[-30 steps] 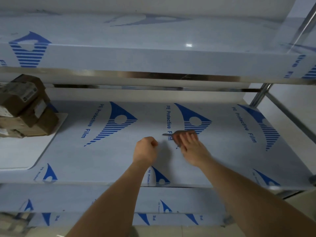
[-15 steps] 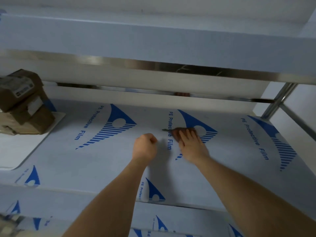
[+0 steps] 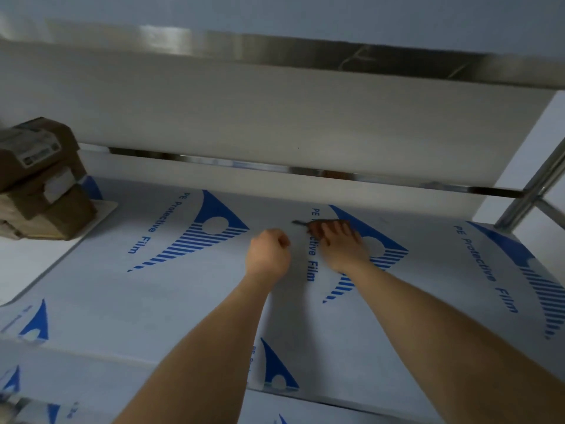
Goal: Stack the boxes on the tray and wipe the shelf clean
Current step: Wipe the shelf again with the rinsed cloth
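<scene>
One cloth (image 3: 325, 225), small and dark, lies flat on the shelf (image 3: 183, 301) under the fingertips of the right hand (image 3: 344, 247). Against the frame half a second ago, the cloth and both hands sit at much the same spot on the printed film; the view itself is tilted further down, so the upper shelf's top face is out of sight and only its metal edge (image 3: 367, 59) shows. The stack at left sits in the same place on its tray.

Counts: two hands, one cloth, one tray (image 3: 39, 264), one stack of boxes (image 3: 39, 179). The stack shows at least three brown boxes, white labels facing out; the left edge cuts it, so an exact count cannot be given.

Right hand: fingers straight and held close together, pressing down flat on the cloth. A thin dark corner of the cloth sticks out to the left past the fingertips. Left hand (image 3: 269, 252): curled into a fist, nothing visible in it, resting on the shelf just beside the right hand, to its left, apart from the cloth.

Cloth position: mid-shelf, toward the back, over the blue "PE Protective Film" print. Boxes stand on the white tray at the far left of the same shelf, well apart from both hands. One metal post (image 3: 538, 185) rises at the right rear corner.
</scene>
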